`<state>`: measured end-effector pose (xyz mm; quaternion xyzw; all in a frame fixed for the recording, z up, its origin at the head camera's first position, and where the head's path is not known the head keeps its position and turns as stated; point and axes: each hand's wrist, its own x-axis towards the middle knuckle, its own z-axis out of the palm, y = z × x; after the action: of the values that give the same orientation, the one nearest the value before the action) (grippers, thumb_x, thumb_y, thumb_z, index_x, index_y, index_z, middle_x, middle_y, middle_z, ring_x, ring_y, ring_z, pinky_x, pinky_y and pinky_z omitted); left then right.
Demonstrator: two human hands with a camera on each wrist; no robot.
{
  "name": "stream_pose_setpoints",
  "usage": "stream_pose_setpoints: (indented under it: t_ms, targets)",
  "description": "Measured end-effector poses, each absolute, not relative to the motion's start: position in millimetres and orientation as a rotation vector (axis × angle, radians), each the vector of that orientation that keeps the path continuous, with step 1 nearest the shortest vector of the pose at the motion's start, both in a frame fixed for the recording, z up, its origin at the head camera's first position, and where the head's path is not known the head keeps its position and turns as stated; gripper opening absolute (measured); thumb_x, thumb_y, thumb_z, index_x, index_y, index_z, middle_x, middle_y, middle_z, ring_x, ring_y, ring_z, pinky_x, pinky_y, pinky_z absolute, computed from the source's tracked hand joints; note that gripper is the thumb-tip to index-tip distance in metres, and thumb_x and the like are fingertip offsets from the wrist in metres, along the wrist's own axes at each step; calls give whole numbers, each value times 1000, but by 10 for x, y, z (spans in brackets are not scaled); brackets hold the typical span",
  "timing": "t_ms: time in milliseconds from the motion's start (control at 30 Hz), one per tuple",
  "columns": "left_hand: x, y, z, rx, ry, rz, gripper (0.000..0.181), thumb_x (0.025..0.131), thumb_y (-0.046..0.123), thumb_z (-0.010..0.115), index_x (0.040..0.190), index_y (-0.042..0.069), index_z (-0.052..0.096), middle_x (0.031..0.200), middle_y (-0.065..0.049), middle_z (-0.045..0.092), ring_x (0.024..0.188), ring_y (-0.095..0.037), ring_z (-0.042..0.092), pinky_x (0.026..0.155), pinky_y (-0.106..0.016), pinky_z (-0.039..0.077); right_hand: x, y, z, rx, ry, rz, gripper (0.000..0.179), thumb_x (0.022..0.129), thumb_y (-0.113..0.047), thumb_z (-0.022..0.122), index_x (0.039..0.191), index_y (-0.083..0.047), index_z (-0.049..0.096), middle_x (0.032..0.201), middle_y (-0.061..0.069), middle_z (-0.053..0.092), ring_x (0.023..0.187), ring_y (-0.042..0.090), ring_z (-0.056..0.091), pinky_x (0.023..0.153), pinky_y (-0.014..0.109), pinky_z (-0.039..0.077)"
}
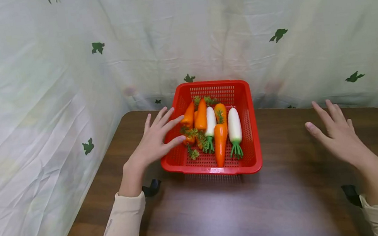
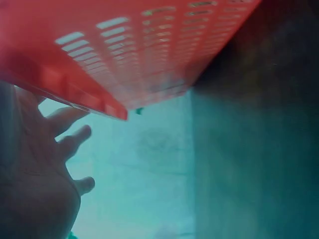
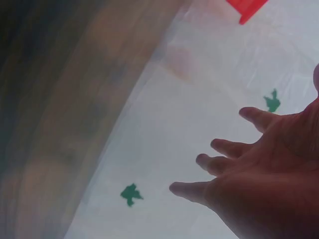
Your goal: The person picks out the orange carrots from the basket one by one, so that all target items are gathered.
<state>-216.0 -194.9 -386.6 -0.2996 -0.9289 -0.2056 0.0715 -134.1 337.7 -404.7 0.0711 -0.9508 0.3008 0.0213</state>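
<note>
A red plastic basket [image 1: 255, 137] with slotted walls stands on the table, holding several toy carrots [image 1: 221, 141] and two white radishes [image 1: 234, 125] with green tops. My left hand [image 1: 156, 139] hovers at the basket's left rim, fingers spread, the thumb and index finger overlapping the rim in the head view. In the left wrist view the basket wall [image 2: 149, 55] rises beside the same hand [image 2: 40, 154]. Well to the right of the basket, my right hand [image 1: 339, 136] is held above the table with its fingers apart and nothing in it.
The dark wooden table [image 1: 241, 209] reaches back to a pale curtain [image 1: 199, 27] printed with green leaf shapes, which also hangs along the left side. A black strap [image 1: 152, 187] shows at the left wrist, and another strap [image 1: 352, 195] at the right.
</note>
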Motion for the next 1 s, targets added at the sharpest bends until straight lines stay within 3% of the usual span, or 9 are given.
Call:
stream_pose_setpoints:
  t_ms: [433, 567, 700, 833, 1000]
  targets:
    - [-2307, -2071, -4151, -844, -2690, -962, 53, 106, 50, 54, 149, 19, 61, 171, -8, 34, 162, -31, 20, 128, -69, 6, -1457, 3127, -4018, 275, -2936, 1013, 74, 113, -42, 44, 171, -28, 2, 176, 18, -15, 160, 47, -18, 115, 82, -13]
    - [-2319, -2065, -4195, -869, -2632, -1128, 47, 106, 36, 61, 148, 16, 62, 168, -12, 39, 157, -32, 30, 126, -64, 28, -1468, 3079, -4017, 281, -2923, 1026, 74, 112, -42, 45, 171, -25, 2, 176, 19, -13, 160, 47, -16, 116, 83, -11]
    - [-2312, -2063, -4251, -842, -2611, -1312, 46, 105, 28, 65, 149, 19, 61, 165, -8, 42, 151, -28, 41, 108, -58, 54, -1479, 2969, -3970, 277, -2917, 1050, 75, 111, -43, 47, 171, -24, 6, 176, 19, -9, 161, 49, -9, 116, 84, -1]
    - [-2314, -2059, -4292, -766, -2598, -1463, 47, 106, 28, 63, 152, 25, 58, 165, -4, 43, 150, -26, 43, 102, -54, 58, -1518, 2833, -3892, 279, -2923, 1065, 76, 110, -46, 49, 171, -27, 8, 177, 16, -6, 159, 55, -1, 114, 86, 11]
    - [-2332, -2047, -4355, -738, -2527, -1680, 46, 108, 23, 61, 154, 21, 56, 160, -3, 50, 138, -30, 57, 96, -47, 62, -1564, 2685, -3825, 279, -2929, 1101, 75, 110, -48, 48, 171, -28, 9, 178, 13, -3, 160, 53, 7, 115, 83, 17]
